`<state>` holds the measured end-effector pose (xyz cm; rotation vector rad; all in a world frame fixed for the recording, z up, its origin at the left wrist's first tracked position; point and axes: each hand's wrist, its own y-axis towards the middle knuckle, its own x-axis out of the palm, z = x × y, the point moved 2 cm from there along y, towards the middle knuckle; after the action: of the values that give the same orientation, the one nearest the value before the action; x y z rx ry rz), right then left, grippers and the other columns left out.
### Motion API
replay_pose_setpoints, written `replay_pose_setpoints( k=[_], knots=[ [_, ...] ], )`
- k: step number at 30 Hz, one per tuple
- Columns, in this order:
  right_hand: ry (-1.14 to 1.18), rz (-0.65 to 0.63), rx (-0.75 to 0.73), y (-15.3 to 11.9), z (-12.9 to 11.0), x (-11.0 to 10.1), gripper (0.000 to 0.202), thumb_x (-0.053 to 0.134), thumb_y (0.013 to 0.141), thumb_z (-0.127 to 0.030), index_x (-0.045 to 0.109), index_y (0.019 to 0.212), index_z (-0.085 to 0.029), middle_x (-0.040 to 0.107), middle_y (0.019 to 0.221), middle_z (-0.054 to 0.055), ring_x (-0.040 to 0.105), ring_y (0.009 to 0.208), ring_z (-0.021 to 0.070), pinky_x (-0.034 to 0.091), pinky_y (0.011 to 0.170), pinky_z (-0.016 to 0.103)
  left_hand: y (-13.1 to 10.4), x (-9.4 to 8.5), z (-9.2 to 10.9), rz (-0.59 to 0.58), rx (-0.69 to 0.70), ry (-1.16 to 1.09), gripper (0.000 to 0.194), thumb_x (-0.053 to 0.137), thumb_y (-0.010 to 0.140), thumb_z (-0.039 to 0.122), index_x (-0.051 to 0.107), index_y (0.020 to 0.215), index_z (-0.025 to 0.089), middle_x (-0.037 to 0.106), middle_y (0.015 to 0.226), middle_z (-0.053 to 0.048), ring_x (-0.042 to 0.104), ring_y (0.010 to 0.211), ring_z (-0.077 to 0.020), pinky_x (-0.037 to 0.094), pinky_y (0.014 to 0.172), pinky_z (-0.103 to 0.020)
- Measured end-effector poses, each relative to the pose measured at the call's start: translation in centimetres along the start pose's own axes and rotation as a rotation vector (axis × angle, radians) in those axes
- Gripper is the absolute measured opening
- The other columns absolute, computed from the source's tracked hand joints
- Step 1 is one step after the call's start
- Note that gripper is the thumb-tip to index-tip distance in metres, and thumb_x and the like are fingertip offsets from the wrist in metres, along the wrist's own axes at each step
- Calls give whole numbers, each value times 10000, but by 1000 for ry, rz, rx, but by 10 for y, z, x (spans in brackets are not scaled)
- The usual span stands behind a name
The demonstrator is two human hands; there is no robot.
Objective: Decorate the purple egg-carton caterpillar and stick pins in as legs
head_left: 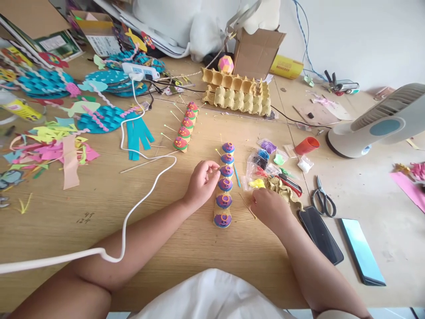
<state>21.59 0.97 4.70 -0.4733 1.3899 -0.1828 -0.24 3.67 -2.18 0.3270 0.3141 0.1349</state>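
A strip of egg-carton cups (223, 201) stands in front of me, its domes covered in purple and blue clay with orange loops and small faces. My left hand (202, 182) is at the strip's left side, fingers curled and thumb tip against the third dome from the far end; whatever it pinches is hidden. Yellow-tipped sticks (218, 152) rise at the far domes. To the right, my right hand (270, 207) is closed beside a bag of yellow clay (257, 183), its fingertips hidden. Thin wooden sticks (247, 206) and a blue clay tool (237, 175) lie between strip and hand.
A red-and-green strip (186, 126) with stick feelers stands farther left. Egg cartons (239, 93) lie behind. Scissors (322, 198), a cutter (291, 184), a phone (321, 234) and a fan (375, 124) are right. A white cable (151, 190) crosses my left arm.
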Motion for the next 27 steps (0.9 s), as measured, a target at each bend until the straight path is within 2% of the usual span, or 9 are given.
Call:
replay_pose_setpoints(
  k=[5, 8, 10, 12, 14, 19, 22, 24, 27],
  knots=[
    [169, 147, -4, 3, 17, -14, 171, 531, 917, -157, 688, 977, -189, 761, 945, 71, 700, 877, 225, 370, 654, 285, 1, 1, -3, -15, -31, -31, 132, 600, 958, 253, 622, 1085, 225, 638, 1013, -50, 579, 899, -172, 454, 723, -293],
    [285, 291, 36, 10, 26, -15, 288, 460, 992, -228, 641, 1214, -200, 750, 815, 45, 664, 704, 211, 329, 586, 283, 0, 2, -3, -19, -48, -44, 142, 605, 954, 254, 628, 1091, 225, 643, 1029, -52, 589, 917, -172, 459, 733, -287],
    [278, 428, 54, 19, 29, -8, 411, 388, 1024, -231, 547, 1401, -186, 762, 866, 70, 655, 692, 221, 334, 580, 289, 0, 1, -2, -22, -51, -50, 146, 608, 951, 256, 631, 1092, 224, 646, 1039, -53, 591, 927, -172, 462, 740, -285],
    [207, 550, -33, 26, 29, 1, 443, 345, 1007, -154, 580, 1382, -183, 760, 985, 111, 668, 785, 224, 372, 621, 293, 0, 1, -2, -21, -55, -56, 143, 613, 947, 256, 634, 1085, 221, 648, 1041, -53, 591, 926, -170, 462, 739, -282],
    [135, 597, -112, 30, 29, 9, 463, 353, 978, -106, 623, 1341, -209, 743, 1035, 110, 657, 834, 217, 389, 645, 289, 0, 1, -1, -14, -67, -67, 139, 618, 940, 254, 636, 1074, 220, 649, 1034, -52, 591, 916, -168, 462, 739, -280],
    [30, 567, -143, 26, 25, 9, 365, 403, 992, -144, 723, 1146, -230, 688, 1084, 112, 626, 967, 242, 416, 697, 309, 2, 2, -1, -1, -112, -106, 147, 629, 923, 259, 645, 1063, 215, 649, 1014, -50, 587, 892, -163, 460, 728, -274],
    [53, 569, -126, 25, 25, 9, 308, 491, 1020, -335, 701, 1209, -214, 660, 1170, 127, 593, 1098, 281, 467, 817, 343, 2, 2, -1, 3, -158, -134, 158, 638, 913, 264, 650, 1062, 212, 655, 1017, -52, 584, 894, -163, 457, 729, -273],
    [64, 536, -147, 27, 27, 12, 393, 567, 987, -473, 686, 1244, -201, 637, 1221, 138, 574, 1147, 309, 485, 890, 384, 2, 1, -1, 15, -182, -155, 158, 639, 909, 266, 650, 1057, 212, 657, 1025, -50, 581, 899, -160, 458, 744, -272],
    [80, 449, -193, 33, 30, 18, 489, 621, 954, -520, 651, 1315, -191, 616, 1261, 150, 567, 1179, 332, 495, 939, 429, 3, 0, -2, 35, -199, -180, 150, 636, 914, 273, 652, 1050, 212, 651, 1016, -43, 577, 904, -155, 460, 765, -270]
  ],
)
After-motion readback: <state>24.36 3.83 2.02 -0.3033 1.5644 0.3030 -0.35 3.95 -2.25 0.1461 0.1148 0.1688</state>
